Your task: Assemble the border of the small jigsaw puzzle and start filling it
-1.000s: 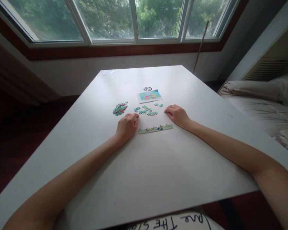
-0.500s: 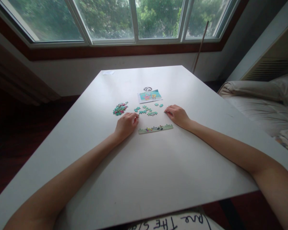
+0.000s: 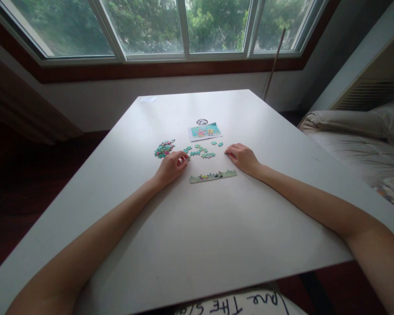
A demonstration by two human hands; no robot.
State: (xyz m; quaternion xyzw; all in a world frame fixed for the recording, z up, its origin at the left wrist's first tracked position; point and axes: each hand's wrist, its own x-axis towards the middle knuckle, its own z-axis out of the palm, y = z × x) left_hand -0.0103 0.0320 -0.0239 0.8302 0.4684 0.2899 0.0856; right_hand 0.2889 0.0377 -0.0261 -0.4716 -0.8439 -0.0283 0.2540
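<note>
While the loose green puzzle pieces [image 3: 195,153] lie on the desk [image 3: 213,227] between left hand [image 3: 171,165] and right hand [image 3: 244,158], the left is nearer, just beside their left edge. Its fingers curl, gap showing at thumb; pinch on a piece: cannot tell. Right fingers bunched, contents hidden. Joined strip [image 3: 213,176]: near side, long axis left-right, right end slightly farther.

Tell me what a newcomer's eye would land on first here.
Probably the big white table, where the left hand and right hand flank scattered green puzzle pieces. A colourful picture lies just beyond them, an assembled strip nearer. Past the table, windows show trees.
</note>
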